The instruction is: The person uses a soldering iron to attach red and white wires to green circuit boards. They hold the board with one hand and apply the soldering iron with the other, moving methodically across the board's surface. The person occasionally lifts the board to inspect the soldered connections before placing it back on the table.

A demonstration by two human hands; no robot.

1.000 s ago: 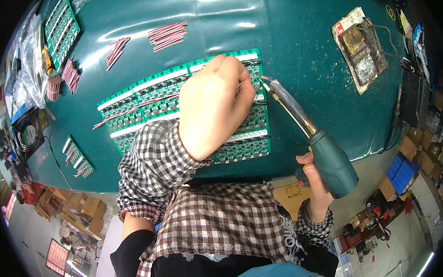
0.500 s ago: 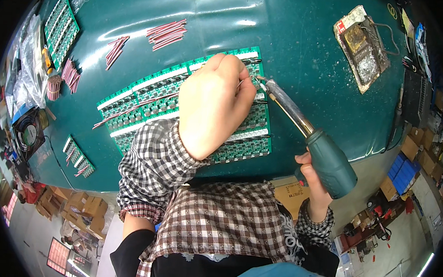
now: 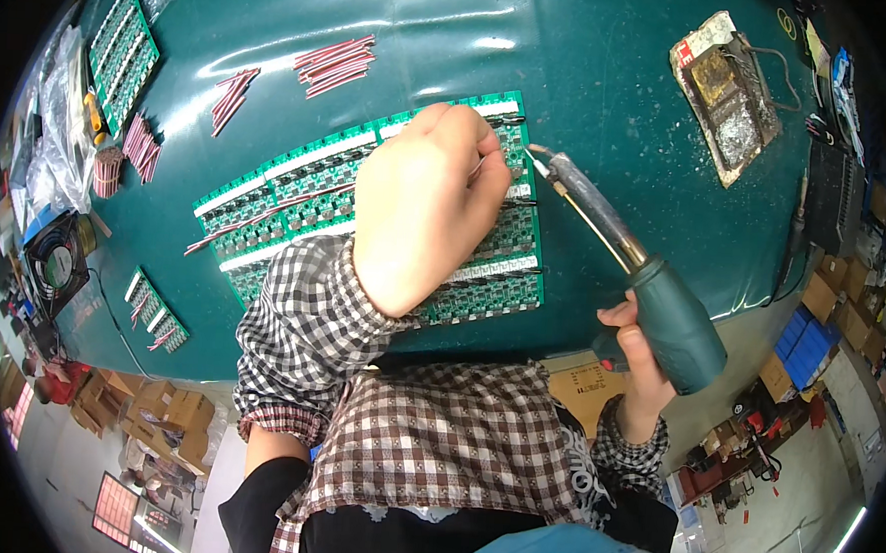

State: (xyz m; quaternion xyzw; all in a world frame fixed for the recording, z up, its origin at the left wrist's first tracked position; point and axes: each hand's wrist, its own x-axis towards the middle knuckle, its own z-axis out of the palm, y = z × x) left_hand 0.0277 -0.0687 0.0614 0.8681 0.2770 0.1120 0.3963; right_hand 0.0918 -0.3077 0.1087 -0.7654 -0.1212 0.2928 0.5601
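A panel of green circuit boards (image 3: 298, 184) lies in the middle of the dark green table (image 3: 574, 73). My left hand (image 3: 422, 205) rests on the panel with its fingers curled toward the far right boards; what they pinch is hidden. My right hand (image 3: 639, 362) grips the teal handle of a soldering iron (image 3: 662, 308). The iron's metal tip (image 3: 539, 159) points at the panel's right edge, just beside my left fingertips.
Bundles of red-and-white wire pieces (image 3: 334, 63) lie behind the panel and at the left (image 3: 234, 93). More green boards sit at far left (image 3: 122, 49) and near left (image 3: 156, 312). A soldering stand with sponge (image 3: 725, 96) is at right. A small fan (image 3: 55, 261) sits left.
My left hand has shifted slightly on the boards and the iron's tip has stayed close to the panel's right edge. Nothing else has moved.
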